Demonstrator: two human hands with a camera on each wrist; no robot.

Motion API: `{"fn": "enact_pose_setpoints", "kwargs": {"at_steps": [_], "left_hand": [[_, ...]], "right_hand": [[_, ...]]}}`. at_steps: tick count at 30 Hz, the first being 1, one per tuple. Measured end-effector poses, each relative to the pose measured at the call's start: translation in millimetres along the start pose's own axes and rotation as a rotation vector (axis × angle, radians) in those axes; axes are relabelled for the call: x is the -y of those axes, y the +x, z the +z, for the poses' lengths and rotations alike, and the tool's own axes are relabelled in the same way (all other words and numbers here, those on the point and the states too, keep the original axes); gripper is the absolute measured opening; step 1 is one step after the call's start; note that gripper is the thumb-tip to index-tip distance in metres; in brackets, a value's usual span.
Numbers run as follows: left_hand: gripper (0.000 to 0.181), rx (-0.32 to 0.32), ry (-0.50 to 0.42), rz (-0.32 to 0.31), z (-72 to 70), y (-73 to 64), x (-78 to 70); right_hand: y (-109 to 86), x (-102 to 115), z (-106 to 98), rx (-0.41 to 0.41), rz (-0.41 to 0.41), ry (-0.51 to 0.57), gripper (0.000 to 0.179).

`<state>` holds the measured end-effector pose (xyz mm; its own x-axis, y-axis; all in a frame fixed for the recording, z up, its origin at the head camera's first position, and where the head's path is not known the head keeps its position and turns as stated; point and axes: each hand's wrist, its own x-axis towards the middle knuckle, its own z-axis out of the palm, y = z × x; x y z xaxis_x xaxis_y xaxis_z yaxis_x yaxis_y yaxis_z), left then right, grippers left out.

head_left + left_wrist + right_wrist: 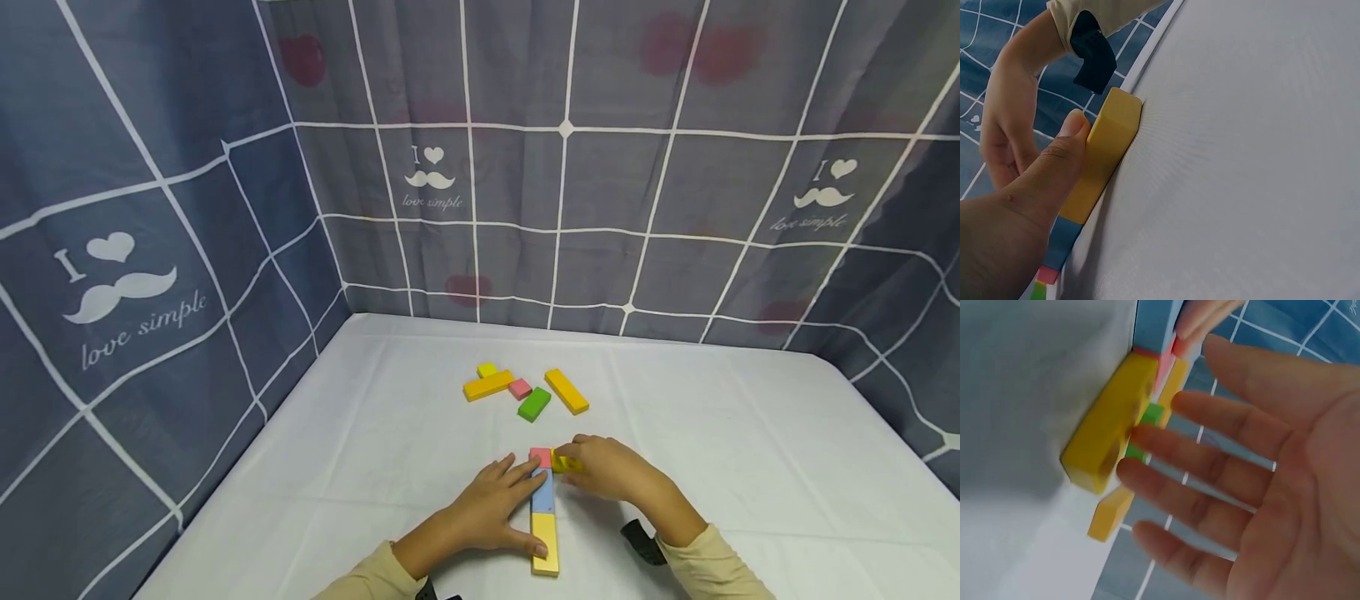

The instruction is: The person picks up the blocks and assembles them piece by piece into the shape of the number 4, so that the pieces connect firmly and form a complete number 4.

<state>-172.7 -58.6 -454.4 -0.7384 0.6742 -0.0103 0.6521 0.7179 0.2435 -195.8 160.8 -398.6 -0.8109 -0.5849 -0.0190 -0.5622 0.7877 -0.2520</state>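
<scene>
A straight row of wooden blocks lies on the white table [360, 467]: a pale yellow block [547, 567] nearest, a blue block [543, 499] in the middle and a small pink block [540, 453] at the far end. My left hand [487, 510] spreads over the row, its thumb on the pale yellow block and its fingertips by the pink and blue ones. To the right, a yellow block [1110, 419] extends sideways from the pink end. My right hand [609, 468] has its extended fingers at that yellow block, with the thumb apart from it in the right wrist view.
Beyond the row lie loose blocks: a green block [534, 404], a small pink piece [520, 389], a small yellow piece [487, 369] and two orange-yellow bars, one left [487, 386] and one right [567, 392]. A checked curtain [517, 183] hangs behind the table.
</scene>
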Motion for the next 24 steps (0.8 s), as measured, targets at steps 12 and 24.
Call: {"fn": "enact_pose_setpoints", "kwargs": {"at_steps": [12, 24], "left_hand": [[0.091, 0.014, -0.014, -0.004, 0.2, 0.6, -0.7], [0.091, 0.024, -0.012, -0.013, 2.7, -0.3, 3.3]], "right_hand": [[28.1, -47.7, -30.7, -0.022, 0.104, 0.085, 0.060], [55.8, -91.4, -9.4, 0.028, 0.072, 0.133, 0.078]]}}
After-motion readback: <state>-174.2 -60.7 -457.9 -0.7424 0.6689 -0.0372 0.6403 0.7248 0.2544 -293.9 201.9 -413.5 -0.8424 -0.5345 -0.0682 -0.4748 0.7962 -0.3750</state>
